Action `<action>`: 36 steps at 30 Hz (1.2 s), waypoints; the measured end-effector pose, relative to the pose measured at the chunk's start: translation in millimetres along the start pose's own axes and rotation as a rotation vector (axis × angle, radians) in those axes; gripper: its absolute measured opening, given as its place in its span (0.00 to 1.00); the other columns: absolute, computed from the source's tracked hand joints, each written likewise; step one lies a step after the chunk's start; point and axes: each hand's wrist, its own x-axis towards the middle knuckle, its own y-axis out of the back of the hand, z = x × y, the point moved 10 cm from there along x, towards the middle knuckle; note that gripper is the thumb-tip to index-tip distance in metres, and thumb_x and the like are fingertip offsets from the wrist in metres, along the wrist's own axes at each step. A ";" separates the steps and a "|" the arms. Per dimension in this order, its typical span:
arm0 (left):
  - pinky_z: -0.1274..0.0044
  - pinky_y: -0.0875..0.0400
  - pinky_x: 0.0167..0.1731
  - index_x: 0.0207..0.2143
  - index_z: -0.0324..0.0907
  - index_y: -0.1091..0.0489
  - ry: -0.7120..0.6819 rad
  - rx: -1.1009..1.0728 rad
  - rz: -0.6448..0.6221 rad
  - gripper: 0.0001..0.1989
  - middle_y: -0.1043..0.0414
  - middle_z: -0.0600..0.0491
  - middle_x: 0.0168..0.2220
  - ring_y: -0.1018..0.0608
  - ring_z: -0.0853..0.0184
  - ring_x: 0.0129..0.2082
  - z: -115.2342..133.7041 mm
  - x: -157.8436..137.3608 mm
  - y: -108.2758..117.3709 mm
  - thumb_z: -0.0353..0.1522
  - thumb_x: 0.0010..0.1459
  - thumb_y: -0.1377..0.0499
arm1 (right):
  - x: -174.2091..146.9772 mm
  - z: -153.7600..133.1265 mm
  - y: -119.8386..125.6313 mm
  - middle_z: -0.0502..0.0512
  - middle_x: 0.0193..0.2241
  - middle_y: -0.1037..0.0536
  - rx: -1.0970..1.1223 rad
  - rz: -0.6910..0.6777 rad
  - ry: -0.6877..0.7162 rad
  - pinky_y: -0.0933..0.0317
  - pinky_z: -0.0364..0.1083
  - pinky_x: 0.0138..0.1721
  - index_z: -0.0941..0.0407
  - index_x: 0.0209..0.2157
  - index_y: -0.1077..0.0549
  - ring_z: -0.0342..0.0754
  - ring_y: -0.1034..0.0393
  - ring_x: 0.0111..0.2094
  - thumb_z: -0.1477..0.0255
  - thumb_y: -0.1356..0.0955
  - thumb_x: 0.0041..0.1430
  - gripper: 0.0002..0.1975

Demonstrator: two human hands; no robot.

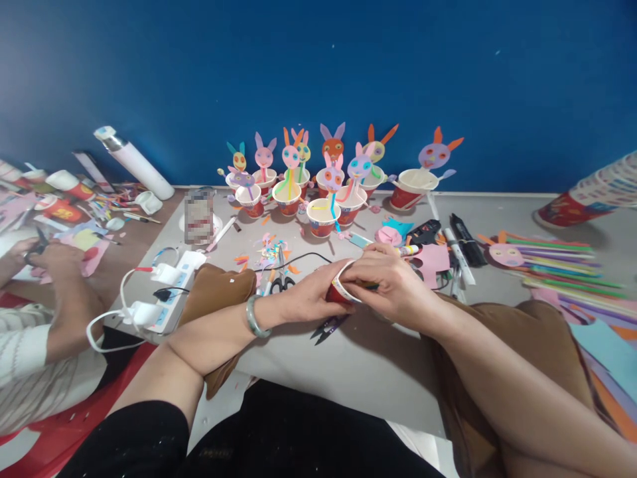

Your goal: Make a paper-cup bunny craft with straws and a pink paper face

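Left hand [316,292] grasps a red cup [337,292] over the table [378,362]; from my post I see the right hand [393,279] curled at its rim, but cannot tell what it grips. Snips [328,329] lie just this side, rabbit cups [287,201] beyond.

Open tabletop [388,372] bodyward of the held cup [338,291], snips [327,328] intruding, rabbit cups [321,224] blocking beyond, brown cushions [527,345] flanking

Single head-worn view, forward and down from close above the table [388,378] toward the blue wall [318,73].
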 end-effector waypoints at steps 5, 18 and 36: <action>0.65 0.32 0.54 0.53 0.41 0.33 -0.045 -0.038 -0.018 0.23 0.28 0.46 0.51 0.26 0.57 0.51 7.0 0.4 0.8 0.39 0.57 0.35 | 0.6 4.8 -1.8 0.48 0.25 0.21 0.091 -0.002 -0.053 0.46 0.49 0.41 0.55 0.28 0.25 0.43 0.35 0.27 0.75 0.34 0.64 0.10; 0.67 0.30 0.52 0.55 0.40 0.35 0.021 -0.088 -0.095 0.27 0.28 0.45 0.49 0.26 0.57 0.51 2.5 -0.9 -1.6 0.40 0.57 0.34 | -4.0 21.4 -1.1 0.50 0.24 0.24 0.135 0.070 -0.202 0.42 0.47 0.35 0.55 0.27 0.25 0.45 0.34 0.29 0.75 0.33 0.61 0.08; 0.70 0.29 0.47 0.51 0.41 0.33 0.238 -0.148 -0.187 0.26 0.26 0.48 0.45 0.24 0.59 0.47 -9.8 -10.9 -13.4 0.44 0.56 0.34 | -1.8 22.3 -10.0 0.51 0.23 0.23 0.214 0.018 -0.162 0.40 0.50 0.40 0.54 0.27 0.24 0.46 0.33 0.29 0.70 0.32 0.63 0.10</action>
